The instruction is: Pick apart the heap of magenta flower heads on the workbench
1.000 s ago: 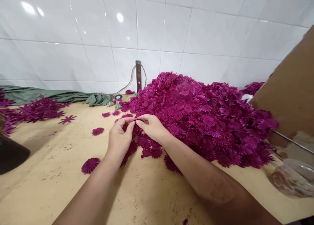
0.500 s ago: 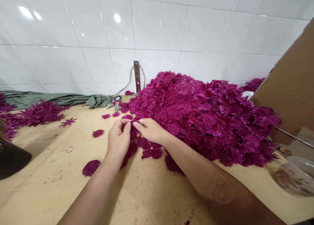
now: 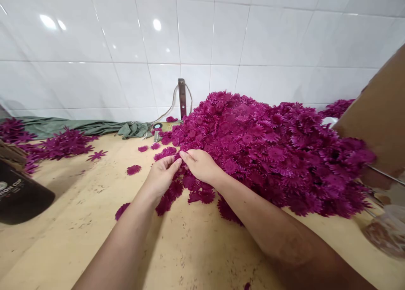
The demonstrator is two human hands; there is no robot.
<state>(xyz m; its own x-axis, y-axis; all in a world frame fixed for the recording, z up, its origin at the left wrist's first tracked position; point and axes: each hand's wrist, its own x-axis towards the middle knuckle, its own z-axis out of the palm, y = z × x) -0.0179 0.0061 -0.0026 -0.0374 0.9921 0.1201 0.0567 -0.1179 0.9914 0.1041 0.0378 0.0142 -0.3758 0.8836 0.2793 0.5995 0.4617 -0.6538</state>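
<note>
My left hand and my right hand meet at the left edge of a big heap of magenta artificial flowers. Thumb and forefinger of each are pinched together, with the tips almost touching. Between them is a small magenta artificial flower, mostly hidden by the fingers. Several flat, frilly flower pieces lie loose just under and beside my hands. Another loose flower rests to the left, and one more is partly covered by my left forearm.
A dark cup-like container with white lettering stands at left, before a smaller pile of long-petalled flowers. Green cloth runs along the tiled wall. At right are a cardboard sheet and a clear plastic tub.
The view has swung slightly left, so more of the dark container shows. My hands stay together at the heap's edge, and my left hand has tilted a little toward the right.
</note>
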